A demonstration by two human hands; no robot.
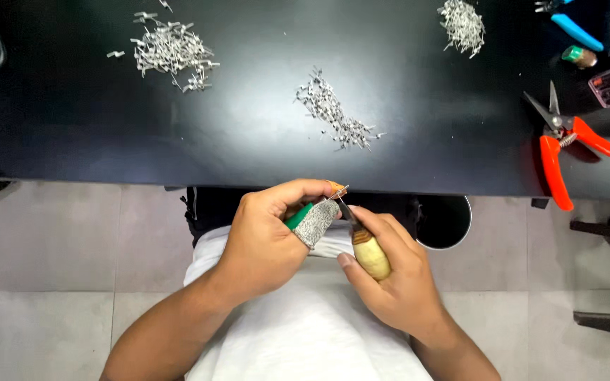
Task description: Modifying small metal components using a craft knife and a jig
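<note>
Closest in, over a white-clad lap, the right hand [397,279] is wrapped around a small knife with a pale wooden handle [371,255], its fingers closed tight on the handle and the dark blade pointing up toward the other hand. The left hand [270,236] sits just beside it, its fingers pinched narrow on a tiny metal piece [338,194] held at the fingertips; the thumb wears a grey woven guard [315,223] with a green band. The blade tip meets the piece between the two hands.

Beyond the fingers lies the black worktop [72,120]. A heap of small silver parts [333,111] lies straight ahead, another heap [171,49] farther left, a third [462,25] far right. Red-handled snips [566,144] rest well right of the fingers.
</note>
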